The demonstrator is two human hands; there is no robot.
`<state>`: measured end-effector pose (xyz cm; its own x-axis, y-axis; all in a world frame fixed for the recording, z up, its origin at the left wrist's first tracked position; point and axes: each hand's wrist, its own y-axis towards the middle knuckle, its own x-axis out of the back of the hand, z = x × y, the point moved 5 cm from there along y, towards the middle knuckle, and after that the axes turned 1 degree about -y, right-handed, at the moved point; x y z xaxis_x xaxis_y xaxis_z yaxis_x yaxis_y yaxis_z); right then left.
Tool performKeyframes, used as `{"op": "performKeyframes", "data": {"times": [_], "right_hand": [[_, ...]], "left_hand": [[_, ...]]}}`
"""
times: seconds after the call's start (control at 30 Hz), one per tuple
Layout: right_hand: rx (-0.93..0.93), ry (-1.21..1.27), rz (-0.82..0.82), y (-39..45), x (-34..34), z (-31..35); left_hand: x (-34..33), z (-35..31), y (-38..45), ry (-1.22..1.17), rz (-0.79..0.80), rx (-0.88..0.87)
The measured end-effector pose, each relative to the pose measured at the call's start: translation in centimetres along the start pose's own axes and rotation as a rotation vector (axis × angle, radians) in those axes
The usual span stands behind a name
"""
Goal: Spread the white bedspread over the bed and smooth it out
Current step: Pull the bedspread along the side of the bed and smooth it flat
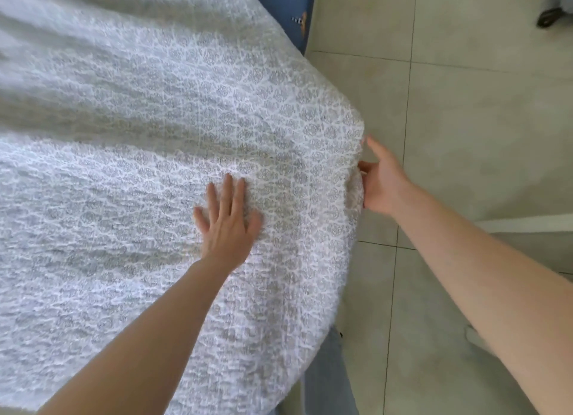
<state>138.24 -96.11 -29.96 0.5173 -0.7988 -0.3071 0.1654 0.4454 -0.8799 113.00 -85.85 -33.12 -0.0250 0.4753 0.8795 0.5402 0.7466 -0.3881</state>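
No writing or label can be read on anything in view. The bedspread [139,166], white with a raised grey lattice pattern, covers the bed from 9 o'clock across the centre; its far part toward 11 o'clock is blurred. Its visible edge runs from 12 o'clock down past the corner at 3 o'clock toward 6 o'clock; its long axis cannot be told. The left hand [228,225] lies palm down on the bedspread just below centre, fingers straight and slightly spread, pointing toward 12 o'clock. The right hand [383,183], at 3 o'clock, is against the draped corner, thumb raised; its fingers are hidden behind the cloth, so whether they hold it cannot be told. A blue sheet [285,8] shows at 12 o'clock. Grey floor tiles [465,104] fill the right.
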Motion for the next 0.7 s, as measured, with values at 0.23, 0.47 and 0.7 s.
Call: {"op": "performKeyframes", "data": {"times": [0.23, 0.47, 0.7], "right_hand": [[-0.060, 0.104, -0.127, 3.7, 1.5, 1.5], [-0.140, -0.253, 0.294, 1.3, -2.5, 4.9], [0.084, -0.313, 0.091, 2.3, -7.4, 9.5]], "left_hand": [[-1.1, 0.3, 0.6, 0.086, 0.028, 0.019], [-1.1, 0.2, 0.5, 0.085, -0.003, 0.018], [-1.1, -0.1, 0.5, 0.108, -0.019, 0.018]]}}
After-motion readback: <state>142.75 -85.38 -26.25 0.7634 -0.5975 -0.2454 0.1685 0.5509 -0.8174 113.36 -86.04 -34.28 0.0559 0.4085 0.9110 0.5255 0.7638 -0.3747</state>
